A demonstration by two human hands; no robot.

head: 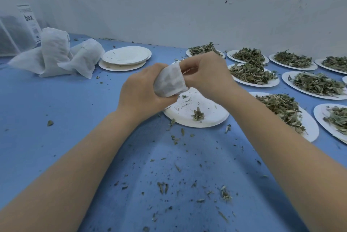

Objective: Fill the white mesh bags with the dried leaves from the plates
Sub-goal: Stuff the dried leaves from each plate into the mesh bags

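Both hands were raised together above the near plate (195,113). Left hand (139,92) gripped the body of a white mesh bag (170,80), fingers curled round it from the left. Right hand (207,71) met the bag's upper right edge with its fingers curled at the opening; the fingertips were hidden, so their exact hold could not be determined.

That plate lay on the blue table cover (65,119) directly beneath the bag and carried only one small clump of dried leaves (197,115) and scattered crumbs.

To the right, loaded plates (317,84) stood in rows, each bearing a heap of dried leaves. Behind the hands and to the left, a stack of emptied plates (125,57) was noted. Further left, a pile of white mesh bags (56,53) rested on the cover, two of them standing upright and bulging. A translucent storage box (18,29) stood at the far left edge against the wall.

Loose leaf fragments (187,184) littered the cover between the forearms.
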